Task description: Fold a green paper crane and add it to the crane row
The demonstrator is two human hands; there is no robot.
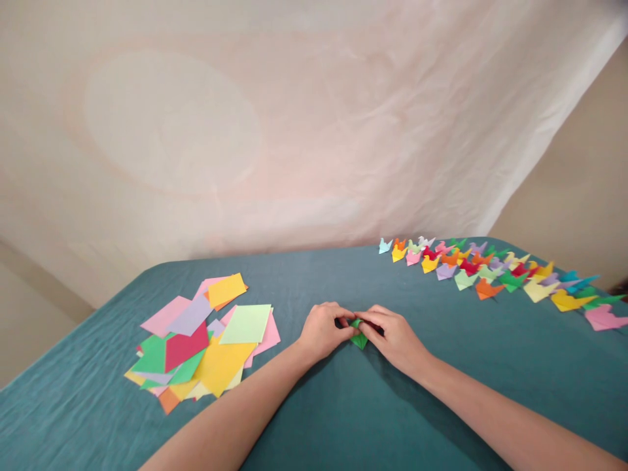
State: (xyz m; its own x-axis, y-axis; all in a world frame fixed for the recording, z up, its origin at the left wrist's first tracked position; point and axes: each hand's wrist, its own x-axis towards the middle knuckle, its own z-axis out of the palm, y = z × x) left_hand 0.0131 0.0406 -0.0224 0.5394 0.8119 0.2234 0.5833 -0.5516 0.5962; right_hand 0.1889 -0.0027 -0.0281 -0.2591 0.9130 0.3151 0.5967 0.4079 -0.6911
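Note:
Between my two hands is a small piece of folded green paper (pixel 360 339), its pointed lower end showing below the fingers. My left hand (pixel 324 330) pinches it from the left, thumb and fingertips closed on its edge. From the right, my right hand (pixel 392 337) grips the same paper with thumb and forefinger near its top. The fingers cover the upper part of the paper, so its full folded shape is hidden.
Loose coloured paper sheets (pixel 226 360) lie in an overlapping pile at the left. Rows of small folded paper birds (pixel 489 289) stand at the right and back right. A teal cloth (pixel 314 418) covers the table, and a pale cloth (pixel 314 131) hangs behind it.

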